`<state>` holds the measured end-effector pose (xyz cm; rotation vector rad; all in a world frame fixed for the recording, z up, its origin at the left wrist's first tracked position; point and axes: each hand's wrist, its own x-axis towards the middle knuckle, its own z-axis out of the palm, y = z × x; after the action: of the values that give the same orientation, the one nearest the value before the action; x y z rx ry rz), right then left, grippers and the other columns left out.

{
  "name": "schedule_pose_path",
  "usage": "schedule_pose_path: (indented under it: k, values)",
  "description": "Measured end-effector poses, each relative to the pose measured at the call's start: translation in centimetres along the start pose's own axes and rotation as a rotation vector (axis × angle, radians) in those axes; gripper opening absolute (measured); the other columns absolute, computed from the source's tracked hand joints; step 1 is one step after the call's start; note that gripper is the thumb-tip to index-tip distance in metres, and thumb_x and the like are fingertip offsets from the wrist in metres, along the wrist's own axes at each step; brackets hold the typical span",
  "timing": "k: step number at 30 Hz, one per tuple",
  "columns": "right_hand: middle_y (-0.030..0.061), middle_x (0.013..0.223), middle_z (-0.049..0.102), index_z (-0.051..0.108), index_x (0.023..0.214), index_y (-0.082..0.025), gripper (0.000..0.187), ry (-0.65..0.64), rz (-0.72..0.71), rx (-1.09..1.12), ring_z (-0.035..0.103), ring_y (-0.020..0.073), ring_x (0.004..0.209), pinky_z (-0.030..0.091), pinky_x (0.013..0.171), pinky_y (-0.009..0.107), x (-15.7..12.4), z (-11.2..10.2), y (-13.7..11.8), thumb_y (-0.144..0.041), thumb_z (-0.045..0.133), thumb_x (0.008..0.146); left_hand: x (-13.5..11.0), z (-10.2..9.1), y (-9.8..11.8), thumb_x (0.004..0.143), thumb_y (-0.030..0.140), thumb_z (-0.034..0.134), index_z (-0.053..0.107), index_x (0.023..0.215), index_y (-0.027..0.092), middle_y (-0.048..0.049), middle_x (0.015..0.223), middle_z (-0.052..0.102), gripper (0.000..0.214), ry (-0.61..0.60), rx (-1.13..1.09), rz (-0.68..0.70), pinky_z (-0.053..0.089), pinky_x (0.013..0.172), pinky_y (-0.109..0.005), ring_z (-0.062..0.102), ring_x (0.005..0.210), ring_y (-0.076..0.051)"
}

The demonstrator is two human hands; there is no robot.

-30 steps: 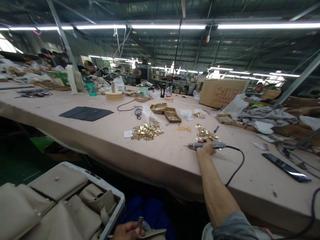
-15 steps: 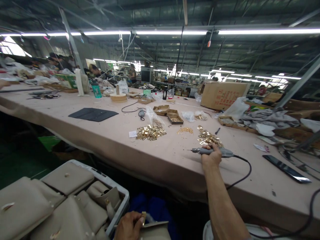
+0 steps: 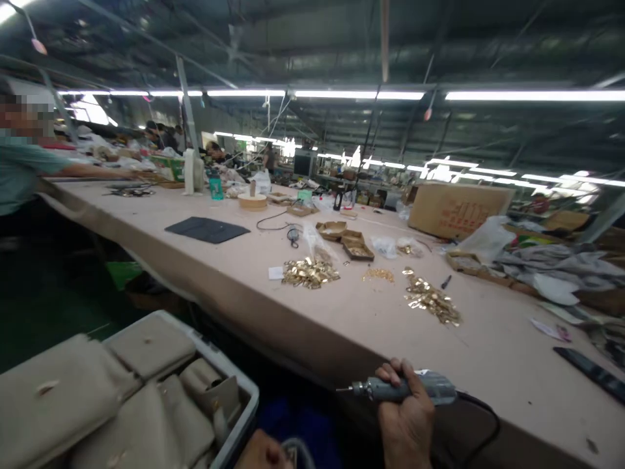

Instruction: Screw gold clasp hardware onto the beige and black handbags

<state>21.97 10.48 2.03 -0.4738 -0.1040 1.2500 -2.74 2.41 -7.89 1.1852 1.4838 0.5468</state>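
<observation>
My right hand [image 3: 406, 413] is wrapped round a grey electric screwdriver [image 3: 388, 389], its thin bit pointing left and a black cord running from its back end. The tool is in front of the table's near edge. At the bottom edge of the picture my left hand [image 3: 263, 451] is blurred and partly cut off, with its fingers curled. A pale, shiny curved piece shows beside its fingers; what they hold is hidden. Left of that hand, a grey-white crate [image 3: 251, 391] holds several beige bags [image 3: 151, 345].
On the cloth-covered table [image 3: 312, 326] lie gold metal pieces in a left pile [image 3: 310, 273], a right pile [image 3: 432, 299] and a small scatter [image 3: 378, 274]. Behind are small cardboard boxes [image 3: 358, 246], a black sheet [image 3: 208, 229] and a large carton [image 3: 456, 212]. A co-worker [image 3: 22, 166] reaches over the table.
My right hand has brought the screwdriver down and toward me, away from the right gold pile. My left hand has sunk lower, and the beige bag it held has left view. The view has swung left.
</observation>
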Motion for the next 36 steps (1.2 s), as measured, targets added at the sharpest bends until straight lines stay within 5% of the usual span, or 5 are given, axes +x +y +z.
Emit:
schedule_pose_path:
  k: [3, 12, 36]
  values:
    - [-0.0048, 0.081, 0.049, 0.049, 0.087, -0.019, 0.038, 0.044, 0.024, -0.14, 0.044, 0.0054, 0.061, 0.05, 0.058, 0.019, -3.4, -1.0, 2.2, -0.013, 0.082, 0.07, -1.8, 1.3, -1.1, 0.059, 0.046, 0.081, 0.06, 0.048, 0.017, 0.0, 0.046, 0.054, 0.038, 0.036, -0.312, -0.073, 0.034, 0.046, -0.025, 0.046, 0.043, -0.012]
    - [-0.0037, 0.069, 0.052, 0.053, 0.082, -0.019, 0.03, -0.046, -0.013, -0.509, 0.046, 0.0106, 0.057, 0.048, 0.057, 0.026, -8.1, -3.2, 7.7, -0.02, 0.081, 0.07, -0.8, 0.8, -2.7, 0.079, 0.018, 0.082, 0.071, 0.061, 0.009, -0.0032, 0.054, 0.064, 0.023, 0.0, -0.505, -0.237, 0.039, 0.043, -0.021, 0.051, 0.041, -0.009]
    - [-0.0049, 0.061, 0.052, 0.058, 0.081, -0.019, 0.022, -0.165, -0.093, -0.723, 0.047, 0.0104, 0.049, 0.047, 0.052, 0.027, -10.0, -3.0, 9.7, -0.023, 0.079, 0.077, -1.0, 0.8, -2.7, 0.082, 0.009, 0.078, 0.073, 0.064, 0.007, -0.0044, 0.054, 0.065, 0.019, 0.023, -0.466, -0.258, 0.044, 0.038, -0.019, 0.055, 0.039, -0.01]
